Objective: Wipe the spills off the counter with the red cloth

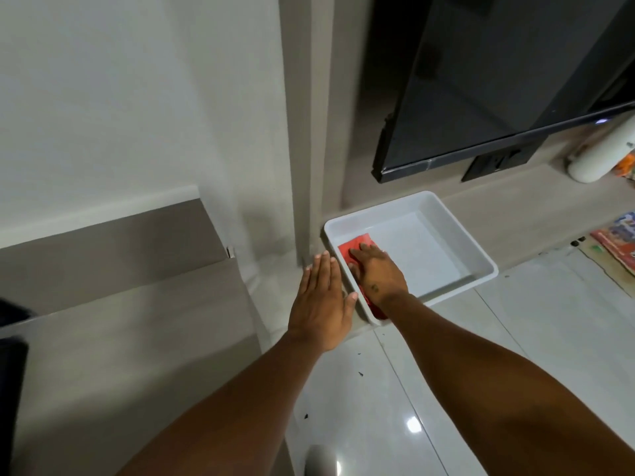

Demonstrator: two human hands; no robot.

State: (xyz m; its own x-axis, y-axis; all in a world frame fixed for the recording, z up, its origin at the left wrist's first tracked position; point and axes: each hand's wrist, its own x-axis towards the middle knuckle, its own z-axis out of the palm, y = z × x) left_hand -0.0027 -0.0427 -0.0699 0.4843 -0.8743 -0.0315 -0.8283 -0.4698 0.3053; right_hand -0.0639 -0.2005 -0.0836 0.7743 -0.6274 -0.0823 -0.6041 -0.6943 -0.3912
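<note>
Right now your right hand point(376, 273) lies flat on the crumpled red cloth point(357, 244) inside the shallow white plastic tray point(481, 266); your left hand point(323, 300) (open, empty) rests just beside its rim.

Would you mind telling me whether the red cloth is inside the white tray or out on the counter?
Inside: the red cloth lies in the white tray, flattened under the right hand.

Red cloth point(357, 244); white tray point(481, 259); black screen point(498, 80).
</note>
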